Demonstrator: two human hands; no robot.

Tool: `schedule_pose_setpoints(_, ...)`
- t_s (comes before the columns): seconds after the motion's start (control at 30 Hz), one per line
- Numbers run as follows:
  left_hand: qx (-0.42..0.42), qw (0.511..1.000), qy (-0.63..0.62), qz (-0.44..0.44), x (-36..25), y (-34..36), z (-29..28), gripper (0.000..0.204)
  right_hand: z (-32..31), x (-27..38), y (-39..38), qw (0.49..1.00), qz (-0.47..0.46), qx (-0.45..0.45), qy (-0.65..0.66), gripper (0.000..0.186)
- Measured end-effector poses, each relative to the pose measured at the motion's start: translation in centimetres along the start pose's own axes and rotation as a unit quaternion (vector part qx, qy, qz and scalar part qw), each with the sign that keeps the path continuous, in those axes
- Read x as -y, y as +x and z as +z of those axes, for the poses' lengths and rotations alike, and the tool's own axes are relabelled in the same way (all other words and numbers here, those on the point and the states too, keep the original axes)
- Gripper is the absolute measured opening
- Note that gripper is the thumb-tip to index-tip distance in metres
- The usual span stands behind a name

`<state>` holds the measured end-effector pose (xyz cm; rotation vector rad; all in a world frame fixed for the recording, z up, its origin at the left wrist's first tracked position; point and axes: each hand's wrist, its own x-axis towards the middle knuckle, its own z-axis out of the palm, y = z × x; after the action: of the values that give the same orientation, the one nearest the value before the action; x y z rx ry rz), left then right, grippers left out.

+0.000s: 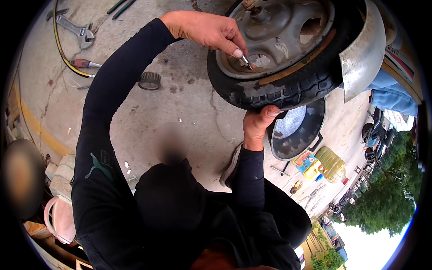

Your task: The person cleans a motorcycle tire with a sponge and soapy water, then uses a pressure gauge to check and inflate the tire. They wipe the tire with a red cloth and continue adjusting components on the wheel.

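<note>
Pinching a metal tool (245, 62), left fingers (230, 38) face a wheel (284, 28), right fingers' (268, 112) grip unclear, colourful label (305, 161) beyond.

So the wheel (275, 42) is tilted, dull grey metal with scuffs and cutout holes. Its black tyre (279, 96) looks pretty dirty, chunky tread, brownish strip on the sidewall. Small silver metal piece (245, 62) sits slanted right by one cutout.

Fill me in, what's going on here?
The person's left hand pinches a small metal piece over the wheel, near its rim. Their right hand is at the lower edge of its tyre, fingers hidden. The tyre is on the wheel; a dark basin sits beyond that hand.
</note>
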<state>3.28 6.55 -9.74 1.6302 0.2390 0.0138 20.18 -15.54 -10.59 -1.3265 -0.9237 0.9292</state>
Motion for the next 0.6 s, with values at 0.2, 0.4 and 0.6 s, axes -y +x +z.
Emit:
schedule_pose_setpoints(0.2,-0.038,0.999,0.009,0.018,-0.4,-0.5,0.5,0.039,-0.2,-1.8,-0.7,0.996,0.041,-0.027,0.073,0.095)
schedule_pose_setpoints(0.4,-0.042,0.998,0.039,0.014,-0.4,0.0,0.3,0.036,-2.3,-3.2,-1.0,0.991,0.089,-0.031,0.098,0.092)
schedule_pose_setpoints(0.6,-0.01,0.999,-0.022,0.024,0.3,0.8,0.2,0.038,-1.2,-2.1,-0.9,0.992,0.061,-0.028,0.11,0.096)
